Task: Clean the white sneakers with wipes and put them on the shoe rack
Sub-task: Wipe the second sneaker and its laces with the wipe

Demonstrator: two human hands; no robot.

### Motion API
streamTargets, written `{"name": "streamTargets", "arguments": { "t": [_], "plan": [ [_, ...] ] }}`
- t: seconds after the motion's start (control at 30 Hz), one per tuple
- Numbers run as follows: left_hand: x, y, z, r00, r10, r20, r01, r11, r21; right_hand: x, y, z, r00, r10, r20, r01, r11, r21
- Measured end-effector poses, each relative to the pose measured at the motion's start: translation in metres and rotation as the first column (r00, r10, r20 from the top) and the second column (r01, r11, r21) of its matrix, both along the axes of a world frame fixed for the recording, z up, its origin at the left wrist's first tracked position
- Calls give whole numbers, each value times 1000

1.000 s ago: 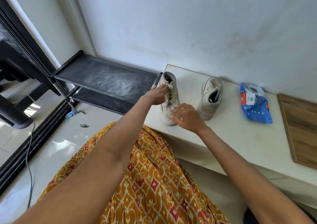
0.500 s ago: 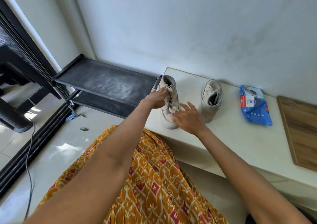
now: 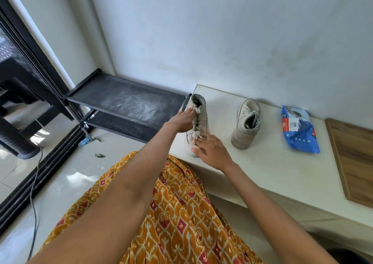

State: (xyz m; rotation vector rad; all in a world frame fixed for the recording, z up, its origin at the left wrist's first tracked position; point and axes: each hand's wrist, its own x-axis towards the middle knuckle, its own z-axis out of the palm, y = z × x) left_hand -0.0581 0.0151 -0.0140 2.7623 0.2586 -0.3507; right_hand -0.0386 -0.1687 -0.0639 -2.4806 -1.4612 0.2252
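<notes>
On the pale worktop (image 3: 272, 172), at about 12 o'clock from the person, stands the nearer white sneaker (image 3: 198, 120), close to the worktop's left edge and pointing its toe back toward the person. The left hand (image 3: 182, 121) grips it on its left side, up by the laces and tongue, fingers closed against the upper. The right hand (image 3: 212, 150) lies over the toe end with its fingers spread flat and loose, pressing on the front of the shoe; a bit of white shows under the fingertips (image 3: 198, 141), but whether that is a wipe or the laces I cannot tell.

The second sneaker (image 3: 247, 124) sits at about 1 o'clock, apart from the first, upright on its sole with its heel turned toward the person and nobody touching it. Farther out at 2 o'clock lies the blue pack of wipes (image 3: 300, 132), flat on the worktop, near the wall. A wooden board (image 3: 355, 158) rests at 3 o'clock along the right edge of the view.

The black shoe rack (image 3: 127, 106) stands at 11 o'clock, just beside the worktop's left end, its top shelf dusty with pale smears. A dark cable (image 3: 34, 193) trails over the glossy floor (image 3: 66, 183) at 9 o'clock. The person's orange patterned garment (image 3: 177, 219) fills the lower middle.
</notes>
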Motion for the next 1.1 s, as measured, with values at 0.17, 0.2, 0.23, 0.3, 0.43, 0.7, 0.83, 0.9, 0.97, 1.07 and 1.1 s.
{"name": "streamTargets", "arguments": {
  "t": [0.17,0.2,0.23,0.3,0.43,0.7,0.83,0.9,0.97,1.07,1.1],
  "plan": [
    [-1,-3,2,1000,0,1,0,1000,1,31,-14,24,995,-12,98,-2,989,149],
    [-1,-4,2,1000,4,3,-4,1000,-2,38,-8,27,982,-57,179,16,974,224],
    [-1,-5,3,1000,5,0,-5,1000,-3,42,0,28,972,-119,205,61,961,269],
    [-1,-3,4,1000,5,-14,-5,1000,1,44,20,29,970,-222,99,199,960,197],
    [0,-3,8,999,-1,-34,2,1000,15,40,42,9,943,-332,-18,331,942,-55],
    [3,-4,7,999,22,-24,-23,999,-34,49,7,5,963,-156,219,130,983,131],
    [2,1,4,1000,28,5,-28,996,-82,58,20,23,910,-283,304,200,940,276],
    [1,-1,3,1000,30,1,-30,994,-102,58,35,28,916,-391,95,325,859,396],
    [1,0,1,1000,22,0,-22,994,-106,61,53,24,910,-397,-123,415,863,287],
    [-1,0,-7,1000,3,31,0,995,-103,55,59,5,900,-351,-259,403,896,186],
    [-2,0,-11,999,-7,49,11,996,-87,52,53,-2,909,-347,-230,393,897,201]
  ]
}}
